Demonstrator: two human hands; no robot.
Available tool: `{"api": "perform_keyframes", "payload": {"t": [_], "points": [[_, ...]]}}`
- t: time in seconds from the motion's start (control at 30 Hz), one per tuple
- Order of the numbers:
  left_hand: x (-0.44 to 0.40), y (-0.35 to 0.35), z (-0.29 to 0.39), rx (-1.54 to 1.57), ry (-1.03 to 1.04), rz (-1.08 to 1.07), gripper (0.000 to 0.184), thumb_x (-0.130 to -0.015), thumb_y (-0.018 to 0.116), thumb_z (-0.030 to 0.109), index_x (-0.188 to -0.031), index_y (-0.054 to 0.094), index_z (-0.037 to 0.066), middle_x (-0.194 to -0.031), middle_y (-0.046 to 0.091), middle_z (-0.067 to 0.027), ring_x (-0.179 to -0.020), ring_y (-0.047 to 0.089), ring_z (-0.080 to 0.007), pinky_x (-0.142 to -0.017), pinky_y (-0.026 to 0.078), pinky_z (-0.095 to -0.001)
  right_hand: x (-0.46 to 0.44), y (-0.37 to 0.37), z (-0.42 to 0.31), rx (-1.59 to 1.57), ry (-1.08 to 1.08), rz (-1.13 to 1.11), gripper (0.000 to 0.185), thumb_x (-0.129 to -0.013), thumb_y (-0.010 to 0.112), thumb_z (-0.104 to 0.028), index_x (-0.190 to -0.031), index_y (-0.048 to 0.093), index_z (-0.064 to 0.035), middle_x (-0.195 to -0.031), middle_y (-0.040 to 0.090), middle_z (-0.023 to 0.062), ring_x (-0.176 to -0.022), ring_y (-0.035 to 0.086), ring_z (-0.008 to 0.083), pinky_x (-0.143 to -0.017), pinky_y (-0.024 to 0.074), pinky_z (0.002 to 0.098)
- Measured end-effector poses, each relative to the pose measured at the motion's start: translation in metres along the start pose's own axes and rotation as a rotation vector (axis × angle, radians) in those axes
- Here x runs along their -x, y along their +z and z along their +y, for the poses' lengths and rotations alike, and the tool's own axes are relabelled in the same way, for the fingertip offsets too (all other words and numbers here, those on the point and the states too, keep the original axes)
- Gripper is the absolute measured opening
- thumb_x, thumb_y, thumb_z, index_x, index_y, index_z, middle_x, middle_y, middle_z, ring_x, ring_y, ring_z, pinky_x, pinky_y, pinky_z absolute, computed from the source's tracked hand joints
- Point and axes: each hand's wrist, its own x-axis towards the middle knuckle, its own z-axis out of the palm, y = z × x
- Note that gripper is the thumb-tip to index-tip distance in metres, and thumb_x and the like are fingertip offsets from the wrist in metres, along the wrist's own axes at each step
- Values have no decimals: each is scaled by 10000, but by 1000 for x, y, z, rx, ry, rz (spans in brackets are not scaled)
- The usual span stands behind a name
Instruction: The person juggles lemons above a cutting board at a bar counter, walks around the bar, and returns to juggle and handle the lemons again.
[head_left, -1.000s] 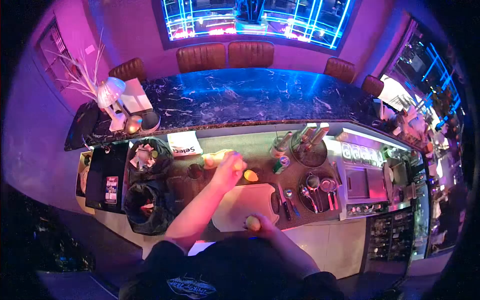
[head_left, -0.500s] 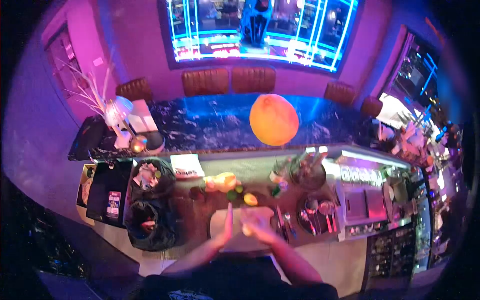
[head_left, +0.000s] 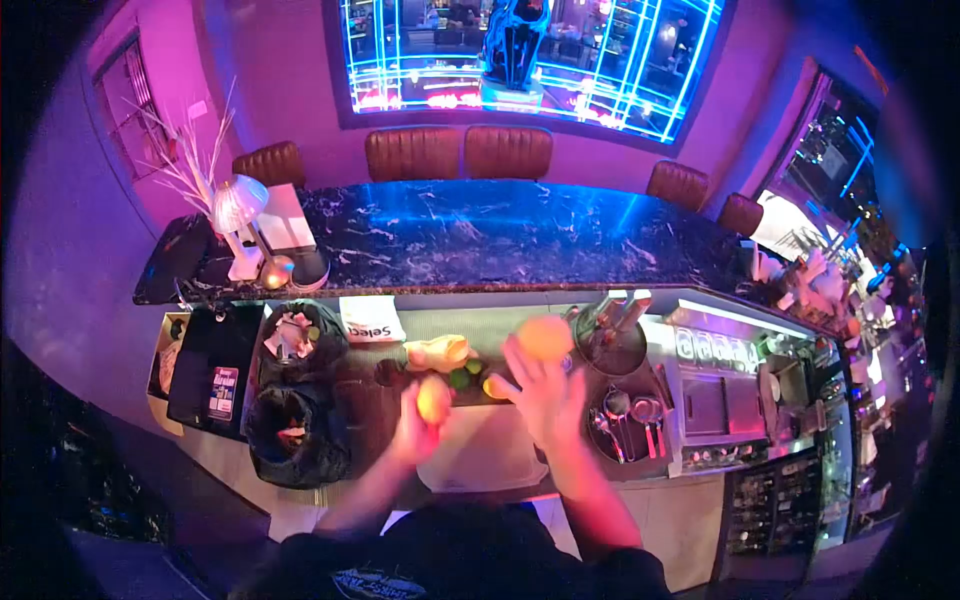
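Note:
My left hand (head_left: 408,432) is closed around a small yellow-orange citrus fruit (head_left: 433,400), left of and above the cutting board (head_left: 484,455). To the right, my right hand (head_left: 550,402) is raised with its fingers spread. An orange (head_left: 545,338) appears just beyond those fingertips; whether they touch it I cannot tell. A lemon (head_left: 490,388), partly hidden by the right hand, and a few green limes (head_left: 460,379) lie past the board. Behind them is a pale yellowish bundle (head_left: 438,352), its kind unclear.
A round tray (head_left: 628,448) with bar tools sits right of the board, beside a steel sink unit (head_left: 704,410). Black bag-lined bins (head_left: 283,430) stand at the left. The raised marble bar top (head_left: 480,235) runs across the back, with a lamp (head_left: 240,205) at its left end.
The orange has dropped from high above the counter to near my right hand. My left hand, flat and empty before, now holds a fruit. My right hand has risen and spread its fingers.

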Motion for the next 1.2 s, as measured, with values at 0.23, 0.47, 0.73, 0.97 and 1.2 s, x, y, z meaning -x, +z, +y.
{"api": "perform_keyframes", "payload": {"t": [0.23, 0.47, 0.73, 0.97, 1.2], "points": [[-18, 50, -33, -1134, 335, 299, 839, -1006, 347, 606, -1601, 170, 42, -1531, 405, -217, -1369, 447, -404, -1138, 340, -468, 72, -221, 100, 298, 640, 90, 584, -937, 642, -525, -1319, 552, -92, -1148, 667, 121, -1070, 657, 280, -798, 587, 439], [-35, 73, 2, -142, 110, -136, 563, -994, 471, 575, -1380, 500, 166, -1324, 570, -130, -1196, 607, -329, -751, 568, -442, 13, -194, 41, -133, 315, 303, 413, -1019, 463, -494, -1183, 605, -142, -1076, 678, 47, -1021, 668, 247, -879, 561, 498], [10, 37, -67, -146, 191, -168, 753, -985, 458, 593, -1610, 229, 239, -1572, 390, -90, -1318, 490, -234, -1024, 460, -400, 40, -79, 35, 1205, 288, 51, 523, -1007, 564, -270, -1436, 479, 16, -1442, 513, 170, -1324, 508, 280, -1110, 406, 406], [-8, 139, -12, 37, 99, -520, 1020, -841, 533, 783, -1626, 131, 270, -1684, 143, -89, -1533, 207, -328, -1106, 386, -560, 91, -287, 79, 78, 714, 515, 245, -971, 590, -246, -1122, 614, -54, -972, 650, 90, -847, 666, 238, -753, 583, 380], [10, 22, -48, -175, -95, 17, 618, -1021, 435, 550, -1501, 387, 164, -1399, 571, -99, -1222, 609, -291, -969, 534, -396, 15, -24, -9, -88, 68, -14, 580, -1015, 469, -538, -1430, 499, -133, -1402, 550, 150, -1340, 489, 309, -1152, 333, 520]]}}
